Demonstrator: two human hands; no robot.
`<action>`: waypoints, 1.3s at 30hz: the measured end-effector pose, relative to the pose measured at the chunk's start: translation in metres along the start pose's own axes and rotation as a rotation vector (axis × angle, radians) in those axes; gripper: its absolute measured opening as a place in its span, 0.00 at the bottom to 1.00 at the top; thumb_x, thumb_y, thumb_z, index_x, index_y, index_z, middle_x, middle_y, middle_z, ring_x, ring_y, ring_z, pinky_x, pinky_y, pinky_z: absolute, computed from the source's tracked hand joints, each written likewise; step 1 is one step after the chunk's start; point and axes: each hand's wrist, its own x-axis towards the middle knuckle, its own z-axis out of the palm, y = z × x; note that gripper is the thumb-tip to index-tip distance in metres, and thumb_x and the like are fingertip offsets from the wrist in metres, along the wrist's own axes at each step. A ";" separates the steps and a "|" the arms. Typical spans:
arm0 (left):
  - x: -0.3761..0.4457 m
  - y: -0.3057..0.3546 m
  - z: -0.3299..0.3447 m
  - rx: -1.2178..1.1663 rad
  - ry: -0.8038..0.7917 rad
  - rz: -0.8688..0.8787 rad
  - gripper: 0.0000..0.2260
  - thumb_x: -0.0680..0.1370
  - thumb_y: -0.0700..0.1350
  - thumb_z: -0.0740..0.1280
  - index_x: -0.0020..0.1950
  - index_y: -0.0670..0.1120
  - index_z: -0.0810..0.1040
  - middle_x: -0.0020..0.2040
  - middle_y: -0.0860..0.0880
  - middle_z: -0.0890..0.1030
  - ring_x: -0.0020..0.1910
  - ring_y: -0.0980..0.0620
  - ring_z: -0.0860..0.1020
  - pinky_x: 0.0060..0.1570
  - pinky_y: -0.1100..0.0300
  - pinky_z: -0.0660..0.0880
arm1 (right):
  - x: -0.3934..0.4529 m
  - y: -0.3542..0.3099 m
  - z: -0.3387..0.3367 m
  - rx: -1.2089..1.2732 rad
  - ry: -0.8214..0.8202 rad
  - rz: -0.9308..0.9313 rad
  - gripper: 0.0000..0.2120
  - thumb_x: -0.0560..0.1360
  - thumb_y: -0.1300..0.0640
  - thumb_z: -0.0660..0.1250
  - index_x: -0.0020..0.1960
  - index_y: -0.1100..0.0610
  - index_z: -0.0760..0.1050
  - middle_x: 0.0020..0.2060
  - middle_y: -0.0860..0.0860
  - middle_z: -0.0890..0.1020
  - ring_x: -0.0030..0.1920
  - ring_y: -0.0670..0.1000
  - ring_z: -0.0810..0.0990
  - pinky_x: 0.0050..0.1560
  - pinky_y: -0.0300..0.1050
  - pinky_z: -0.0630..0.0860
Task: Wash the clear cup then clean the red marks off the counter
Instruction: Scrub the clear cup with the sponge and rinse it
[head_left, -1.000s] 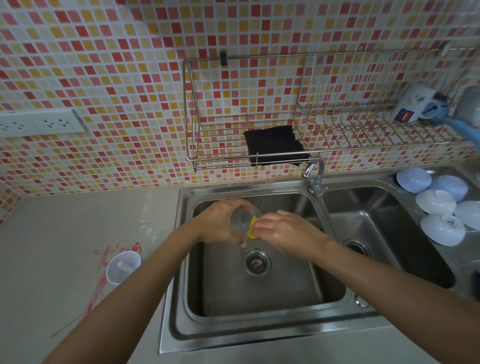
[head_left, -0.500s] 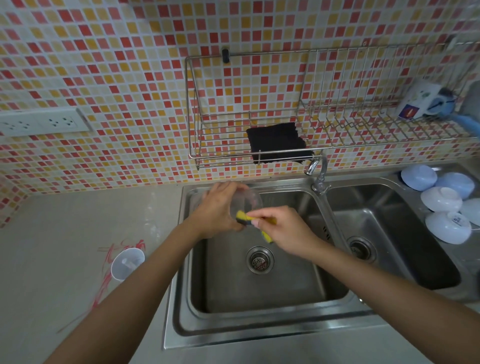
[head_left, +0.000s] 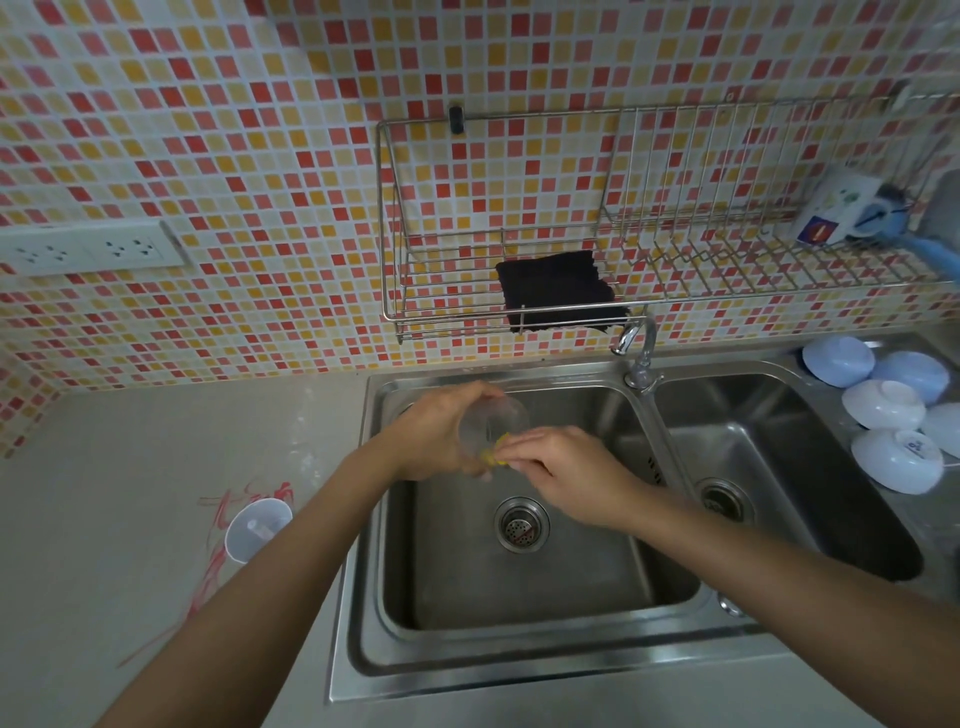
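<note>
Mosaic-tiled kitchen, double steel sink (head_left: 363, 597): left hand (head_left: 436, 436) grips the clear cup (head_left: 493, 423) above the left basin, fingers curled round its wall; right hand (head_left: 566, 467) pinches a yellow sponge (head_left: 492, 456) at the cup's mouth. Scrubbing should reach the base; red marks (head_left: 208, 561) remain on the counter (head_left: 130, 467)
</note>
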 end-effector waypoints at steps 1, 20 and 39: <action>-0.001 -0.001 0.002 0.003 -0.014 -0.007 0.39 0.63 0.51 0.81 0.70 0.52 0.68 0.66 0.55 0.76 0.64 0.55 0.74 0.64 0.51 0.74 | -0.001 -0.004 0.001 0.167 -0.023 0.146 0.12 0.76 0.61 0.67 0.57 0.52 0.82 0.47 0.45 0.85 0.46 0.41 0.82 0.49 0.41 0.78; -0.001 0.004 -0.003 -0.169 -0.087 -0.058 0.40 0.62 0.55 0.80 0.71 0.57 0.68 0.66 0.59 0.75 0.66 0.56 0.73 0.68 0.48 0.71 | -0.009 0.018 -0.022 -0.485 -0.076 -0.361 0.14 0.69 0.63 0.72 0.54 0.56 0.80 0.53 0.48 0.83 0.56 0.53 0.80 0.41 0.48 0.78; -0.006 0.006 -0.004 0.099 0.044 0.027 0.40 0.64 0.52 0.80 0.73 0.51 0.68 0.69 0.53 0.73 0.67 0.54 0.70 0.68 0.57 0.69 | -0.001 0.009 -0.015 -0.302 -0.025 -0.264 0.18 0.71 0.69 0.65 0.59 0.56 0.80 0.57 0.48 0.83 0.61 0.49 0.78 0.49 0.47 0.76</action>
